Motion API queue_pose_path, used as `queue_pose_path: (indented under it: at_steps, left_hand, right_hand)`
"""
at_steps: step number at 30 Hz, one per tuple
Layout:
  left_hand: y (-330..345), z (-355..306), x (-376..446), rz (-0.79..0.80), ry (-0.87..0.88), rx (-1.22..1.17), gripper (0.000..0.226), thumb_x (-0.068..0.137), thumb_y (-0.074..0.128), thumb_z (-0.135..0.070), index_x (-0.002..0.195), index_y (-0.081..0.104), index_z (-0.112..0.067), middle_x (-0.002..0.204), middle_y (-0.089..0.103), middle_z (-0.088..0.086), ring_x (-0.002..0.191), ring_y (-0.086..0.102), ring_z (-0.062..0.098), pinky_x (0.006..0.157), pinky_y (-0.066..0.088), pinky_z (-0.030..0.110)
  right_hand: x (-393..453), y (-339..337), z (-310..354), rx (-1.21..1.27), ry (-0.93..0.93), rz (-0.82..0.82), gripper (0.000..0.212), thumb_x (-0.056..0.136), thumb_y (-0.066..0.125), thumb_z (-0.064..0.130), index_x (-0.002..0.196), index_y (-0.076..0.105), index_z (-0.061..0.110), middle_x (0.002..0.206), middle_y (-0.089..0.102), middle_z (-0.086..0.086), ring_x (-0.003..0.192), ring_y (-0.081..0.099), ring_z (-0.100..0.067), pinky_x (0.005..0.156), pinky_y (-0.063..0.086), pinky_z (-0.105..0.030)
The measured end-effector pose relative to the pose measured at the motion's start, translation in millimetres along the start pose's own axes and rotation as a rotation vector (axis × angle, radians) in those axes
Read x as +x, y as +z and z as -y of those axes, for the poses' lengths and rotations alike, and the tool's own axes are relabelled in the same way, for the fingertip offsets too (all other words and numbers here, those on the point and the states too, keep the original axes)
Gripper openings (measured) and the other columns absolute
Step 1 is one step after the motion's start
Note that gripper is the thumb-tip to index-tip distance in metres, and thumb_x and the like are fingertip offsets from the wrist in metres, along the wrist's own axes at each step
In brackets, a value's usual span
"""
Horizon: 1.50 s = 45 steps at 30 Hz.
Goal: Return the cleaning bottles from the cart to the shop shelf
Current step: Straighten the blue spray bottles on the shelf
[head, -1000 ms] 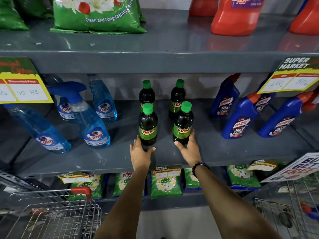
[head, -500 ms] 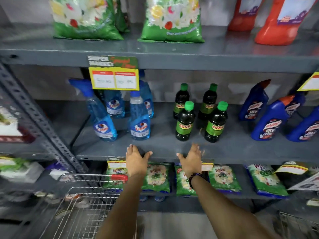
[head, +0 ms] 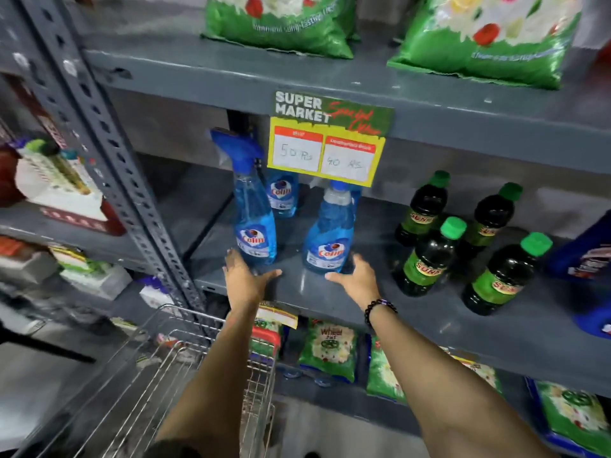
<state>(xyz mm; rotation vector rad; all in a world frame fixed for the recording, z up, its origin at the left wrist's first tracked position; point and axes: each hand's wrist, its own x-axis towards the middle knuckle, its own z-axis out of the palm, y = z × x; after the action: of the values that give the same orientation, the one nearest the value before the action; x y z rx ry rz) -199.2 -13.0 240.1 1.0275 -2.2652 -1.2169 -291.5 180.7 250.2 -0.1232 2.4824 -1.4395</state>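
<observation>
Partly behind a price tag (head: 327, 140), blue bottles (head: 325, 239) stand; both hands (head: 246, 280) splayed, empty.

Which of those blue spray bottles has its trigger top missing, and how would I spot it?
Find the yellow price tag hanging from the grey shelf. Directly beneath it stands a blue Colin bottle, just beyond the right hand. Unlike the Colin bottle to its left, which wears a blue trigger sprayer, it has only a plain neck.

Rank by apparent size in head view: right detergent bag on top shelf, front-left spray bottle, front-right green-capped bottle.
1. Detergent bag, largest, though cropped.
2. Spray bottle.
3. Green-capped bottle, smallest; nearness may skew this slightly.
</observation>
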Motion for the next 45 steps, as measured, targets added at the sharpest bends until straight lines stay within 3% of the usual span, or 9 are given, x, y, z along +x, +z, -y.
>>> queue_pose_path:
  at_steps: [2,8,14,23,30,35,45]
  left_hand:
    - [3,0,6,-0.028,0.027,-0.014,0.107,0.054,0.086,-0.035,0.138,0.029,0.0,0.144,0.039,0.021,0.135,0.031,0.036,0.113,0.028,0.052]
    - [10,-5,6,-0.157,-0.004,-0.085,0.088,0.055,0.084,-0.038,0.127,0.045,-0.007,0.126,0.057,0.014,0.12,0.044,0.035,0.107,0.035,0.052]
    - [10,-4,8,-0.134,-0.064,-0.124,0.086,0.059,0.082,-0.038,0.13,0.043,-0.012,0.132,0.055,0.01,0.131,0.034,0.037,0.104,0.039,0.051]
    - [11,-4,9,-0.136,-0.08,-0.129,0.086,0.063,0.081,-0.037,0.134,0.039,-0.011,0.138,0.051,0.012,0.136,0.029,0.036,0.11,0.033,0.051]
    - [12,-5,10,-0.148,-0.086,-0.094,0.089,0.063,0.08,-0.04,0.135,0.038,-0.012,0.14,0.049,0.011,0.136,0.029,0.036,0.11,0.033,0.051]
    - [13,-4,11,-0.147,-0.084,-0.08,0.089,0.063,0.08,-0.04,0.136,0.037,-0.012,0.14,0.049,0.011,0.135,0.03,0.036,0.11,0.034,0.05]
    - [14,1,13,-0.155,-0.038,-0.034,0.089,0.061,0.081,-0.039,0.134,0.039,-0.011,0.135,0.053,0.011,0.129,0.039,0.034,0.11,0.032,0.051]
  right_hand:
    - [5,0,-3,0.006,-0.042,0.004,0.042,0.064,0.082,0.017,0.099,0.06,0.011,0.111,0.069,-0.007,0.096,0.064,-0.019,0.077,0.046,-0.026]
    - [8,-1,-6,0.022,-0.115,0.001,0.042,0.064,0.081,0.013,0.104,0.068,0.01,0.107,0.073,-0.006,0.099,0.066,-0.02,0.091,0.053,-0.036]
    - [8,-7,-7,0.026,-0.105,0.044,0.045,0.065,0.081,0.01,0.108,0.066,0.008,0.113,0.071,-0.009,0.104,0.065,-0.02,0.097,0.05,-0.039]
    - [6,-7,-7,0.018,-0.099,0.04,0.046,0.064,0.082,0.013,0.107,0.066,0.01,0.11,0.071,-0.006,0.097,0.065,-0.015,0.092,0.051,-0.033]
    - [5,-9,-8,0.022,-0.094,0.067,0.048,0.062,0.083,0.013,0.108,0.066,0.011,0.11,0.071,-0.004,0.094,0.063,-0.009,0.087,0.047,-0.024]
    - [4,-10,-7,0.041,-0.101,0.079,0.048,0.063,0.082,0.011,0.108,0.066,0.011,0.111,0.071,-0.004,0.096,0.063,-0.009,0.092,0.048,-0.027]
    - [4,-9,-9,0.042,-0.12,0.094,0.044,0.065,0.081,0.014,0.108,0.067,0.013,0.112,0.071,-0.001,0.096,0.062,-0.005,0.085,0.044,-0.02]
